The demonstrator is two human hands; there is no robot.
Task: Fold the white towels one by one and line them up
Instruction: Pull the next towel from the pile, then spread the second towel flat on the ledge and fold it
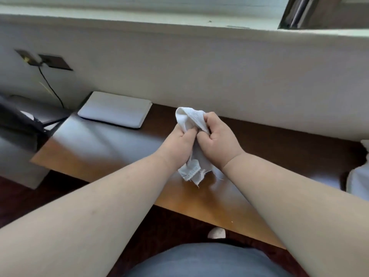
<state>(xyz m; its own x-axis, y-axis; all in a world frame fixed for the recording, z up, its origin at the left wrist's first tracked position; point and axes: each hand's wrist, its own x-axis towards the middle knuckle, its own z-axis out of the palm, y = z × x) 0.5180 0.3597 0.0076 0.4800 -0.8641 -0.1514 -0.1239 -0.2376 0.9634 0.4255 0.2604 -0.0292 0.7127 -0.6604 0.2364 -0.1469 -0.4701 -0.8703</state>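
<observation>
Both hands, left hand (180,139) and right hand (216,140), clench a crumpled white towel (191,116) above the wooden surface (119,156); one folded towel (114,109) lies far left, more unfolded towels (359,176) wait at right.

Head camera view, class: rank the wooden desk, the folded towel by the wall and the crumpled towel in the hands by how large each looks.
1. Wooden desk, largest by far.
2. Folded towel.
3. Crumpled towel, gripped by both hands, left and right; it looks smallest, but it is bunched and partly hidden, so its real size is unsure.
</observation>
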